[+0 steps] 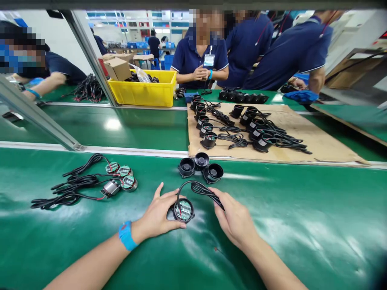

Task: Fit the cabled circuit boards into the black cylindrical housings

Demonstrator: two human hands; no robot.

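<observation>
My left hand (161,213), with a blue band at the wrist, grips a round black housing (192,217) from its left side on the green table. Inside the housing sits a green circuit board (185,210), facing up. A black cable (204,189) rises from the board, arches over and runs to the right in a folded bundle. My right hand (234,217) pinches that bundle between thumb and fingers. Just beyond my hands stand three black housings (202,161) grouped together. Off to the left lie several motors with circuit boards (128,182), their bundled black cables (69,191) trailing leftward.
A cardboard sheet (326,137) at the back right carries several black housings with coiled cables (208,139). Behind it stands a person in a navy shirt (181,56), hands together. A metal post (45,117) slants across the left, near a yellow bin (142,92).
</observation>
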